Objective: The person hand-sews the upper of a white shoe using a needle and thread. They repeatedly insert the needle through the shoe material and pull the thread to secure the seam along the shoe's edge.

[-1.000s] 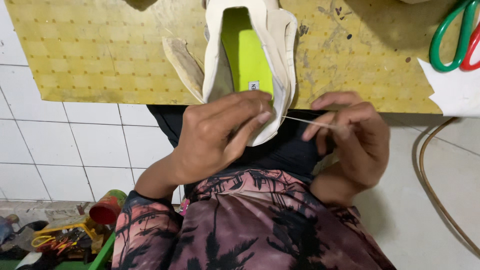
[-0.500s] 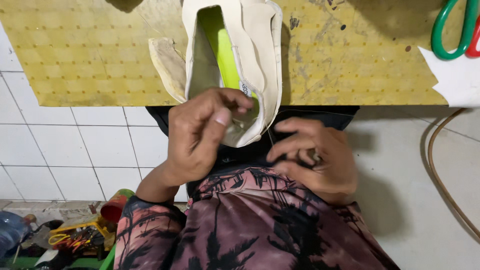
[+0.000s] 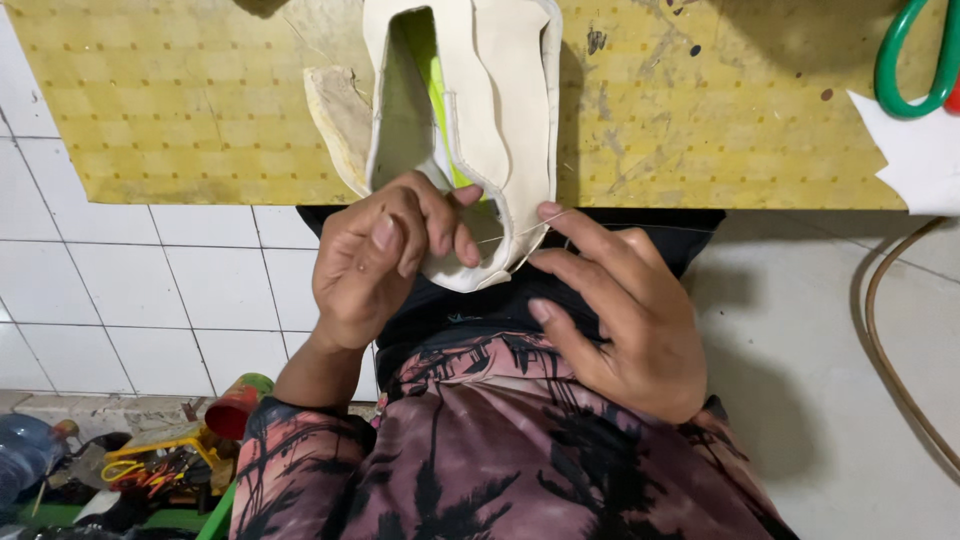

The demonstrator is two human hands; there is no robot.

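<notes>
The left hand (image 3: 385, 265) pinches the cream leather shoe upper's (image 3: 480, 120) heel rim; the right hand (image 3: 615, 310), just right of it, tensions thin thread (image 3: 535, 240).

Left hand (image 3: 385, 260) pinches heel edge of cream shoe upper (image 3: 470, 120) hanging off yellow tabletop (image 3: 180, 110). Right hand (image 3: 620, 310) fingertips touch the heel rim, thin thread (image 3: 535, 228) there. Green-handled scissors (image 3: 915, 65) far right.

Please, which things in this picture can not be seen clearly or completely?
- Head view: the toe of the white shoe upper is cut off by the top edge.
- The green-handled scissors are cut by the right corner; blades unseen.
- Any needle at the right hand is too small to tell.
- The left hand covers the upper's heel edge.
</notes>
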